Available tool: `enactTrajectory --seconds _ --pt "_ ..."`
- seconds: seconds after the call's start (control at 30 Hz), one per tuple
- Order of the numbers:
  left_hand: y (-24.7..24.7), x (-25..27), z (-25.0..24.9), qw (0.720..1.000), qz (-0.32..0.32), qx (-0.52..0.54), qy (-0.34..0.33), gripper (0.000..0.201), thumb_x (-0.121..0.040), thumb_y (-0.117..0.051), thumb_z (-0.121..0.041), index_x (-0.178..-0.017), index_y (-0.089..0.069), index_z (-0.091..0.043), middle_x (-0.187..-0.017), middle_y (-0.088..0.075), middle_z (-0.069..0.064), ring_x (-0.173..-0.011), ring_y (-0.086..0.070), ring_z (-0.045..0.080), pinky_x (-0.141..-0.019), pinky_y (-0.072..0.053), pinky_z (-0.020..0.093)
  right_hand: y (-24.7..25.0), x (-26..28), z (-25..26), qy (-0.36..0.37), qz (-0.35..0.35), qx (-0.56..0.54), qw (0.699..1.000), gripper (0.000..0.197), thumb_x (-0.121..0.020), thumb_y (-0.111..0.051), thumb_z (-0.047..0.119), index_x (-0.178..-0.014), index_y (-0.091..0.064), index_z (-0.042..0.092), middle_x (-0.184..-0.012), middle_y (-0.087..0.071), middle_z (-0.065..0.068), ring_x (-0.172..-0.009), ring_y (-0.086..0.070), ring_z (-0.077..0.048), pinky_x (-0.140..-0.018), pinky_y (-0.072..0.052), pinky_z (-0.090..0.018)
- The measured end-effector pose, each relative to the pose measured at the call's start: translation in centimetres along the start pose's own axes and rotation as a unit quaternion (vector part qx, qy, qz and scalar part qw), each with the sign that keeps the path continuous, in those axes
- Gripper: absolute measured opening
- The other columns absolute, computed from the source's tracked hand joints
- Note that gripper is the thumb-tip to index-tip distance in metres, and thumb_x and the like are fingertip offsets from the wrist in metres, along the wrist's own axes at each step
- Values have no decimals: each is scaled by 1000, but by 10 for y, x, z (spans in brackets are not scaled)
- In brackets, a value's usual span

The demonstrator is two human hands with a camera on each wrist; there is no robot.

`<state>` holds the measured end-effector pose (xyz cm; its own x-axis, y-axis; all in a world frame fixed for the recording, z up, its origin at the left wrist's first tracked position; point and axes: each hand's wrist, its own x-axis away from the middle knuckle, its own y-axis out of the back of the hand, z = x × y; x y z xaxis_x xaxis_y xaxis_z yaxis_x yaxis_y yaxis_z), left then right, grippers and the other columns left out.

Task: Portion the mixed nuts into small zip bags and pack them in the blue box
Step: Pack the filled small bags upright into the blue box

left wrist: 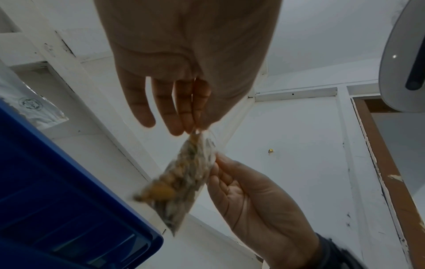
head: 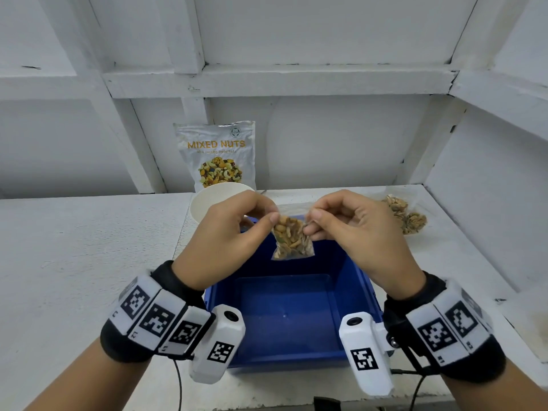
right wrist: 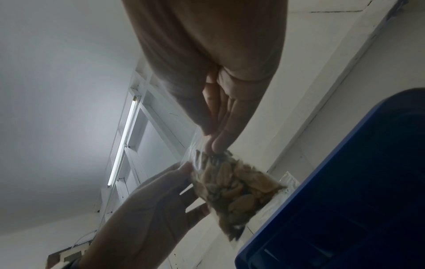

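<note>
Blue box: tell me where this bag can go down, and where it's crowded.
The blue box floor is bare below the zip bag. The table left of the box is bare. Crowded: white bowl behind, filled bags right.

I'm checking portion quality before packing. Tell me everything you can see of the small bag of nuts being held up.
The small clear plastic zip bag is filled most of the way with mixed nuts, tan and yellow with darker seeds. It hangs roughly upright in the air above the far part of the open blue plastic box, touching nothing else. The left hand and right hand each pinch a top corner. Whether the zip is sealed cannot be told.
</note>
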<state>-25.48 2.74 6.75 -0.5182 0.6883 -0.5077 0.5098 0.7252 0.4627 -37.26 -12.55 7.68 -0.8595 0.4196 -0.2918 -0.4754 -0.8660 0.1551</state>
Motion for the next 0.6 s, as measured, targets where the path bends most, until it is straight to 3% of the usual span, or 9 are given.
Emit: enactTrajectory --seconds 0.17,0.43,0.53,0.6 --pt "-1 -4 1 1000 -22 -11 -16 8 -83 -53 -34 -80 -59 -30 -85 -64 -8 -76 -59 6 -67 -48 15 -2 -1 1 -3 18 7 1000 7 -86 -60 3 -86 -63 9 -74 -67 -4 -67 -68 -13 -65 -56 -24" --pt "-2 -7 -4 1000 18 -4 -2 15 -82 -50 -41 -88 -58 -30 -90 -63 -11 -82 -60 5 -66 -49 18 0 -2 1 18 -1 54 998 9 -87 -61 4 -81 -65 9 -65 -67 1 -62 -67 -10 -65 -57 -24" --pt "-4 -9 -4 999 12 -28 -24 15 -83 -50 -37 -82 -58 -25 -77 -62 -9 -78 -57 5 -63 -48 22 -2 -3 -1 12 0 61 998 8 -87 -61 6 -81 -65 10 -63 -67 1 -60 -67 -10 -65 -57 -25" --pt "-4 -10 -2 998 2 -45 -40 11 -84 -50 -34 -81 -56 -26 -76 -60 -14 -75 -56 1 -62 -45 16 -2 -2 -1 8 6 60 998 8 -87 -61 6 -82 -65 10 -63 -67 0 -60 -67 -11 -65 -57 -27"
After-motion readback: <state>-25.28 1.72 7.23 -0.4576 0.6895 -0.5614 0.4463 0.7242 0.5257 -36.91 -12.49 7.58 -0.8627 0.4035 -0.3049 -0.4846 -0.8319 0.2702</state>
